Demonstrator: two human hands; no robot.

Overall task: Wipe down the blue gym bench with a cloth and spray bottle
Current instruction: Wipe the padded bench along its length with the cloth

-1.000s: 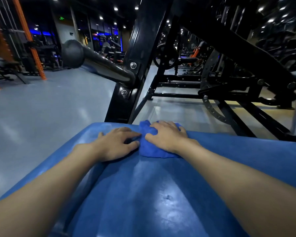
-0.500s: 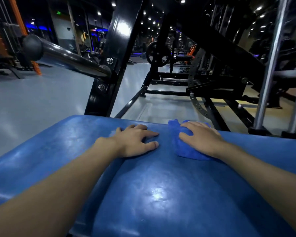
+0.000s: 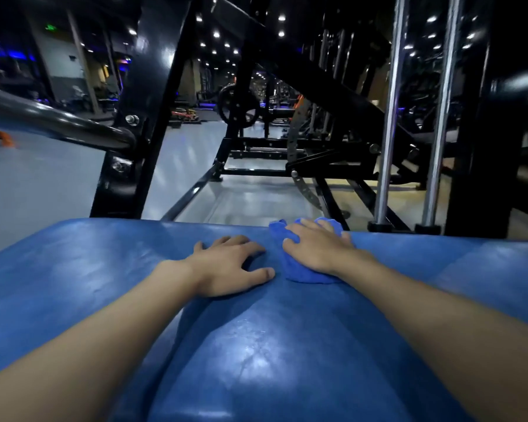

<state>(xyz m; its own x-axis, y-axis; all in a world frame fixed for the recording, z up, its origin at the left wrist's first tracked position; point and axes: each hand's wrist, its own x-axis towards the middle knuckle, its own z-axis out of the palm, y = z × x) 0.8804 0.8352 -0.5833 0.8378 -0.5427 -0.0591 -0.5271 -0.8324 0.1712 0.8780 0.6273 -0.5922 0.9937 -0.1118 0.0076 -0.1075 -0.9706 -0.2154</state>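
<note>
The blue gym bench pad [image 3: 104, 284] fills the lower half of the head view, shiny with light patches. A bunched blue cloth [image 3: 305, 272] lies near the pad's far edge, right of centre. My right hand [image 3: 317, 248] presses flat on top of the cloth, fingers spread toward the far edge. My left hand [image 3: 229, 266] rests flat on the bare pad just left of the cloth, thumb pointing at it without touching. No spray bottle is in view.
A black machine upright [image 3: 141, 123] with a round bar [image 3: 52, 120] rises just beyond the pad at the left. Two chrome guide rods [image 3: 390, 117] stand at the right. A black frame [image 3: 287, 166] lies on the grey floor [image 3: 37, 184] beyond.
My right hand has slid the cloth rightward along the pad's far edge. The left hand followed to the right and no longer touches the cloth. The view has shifted right.
</note>
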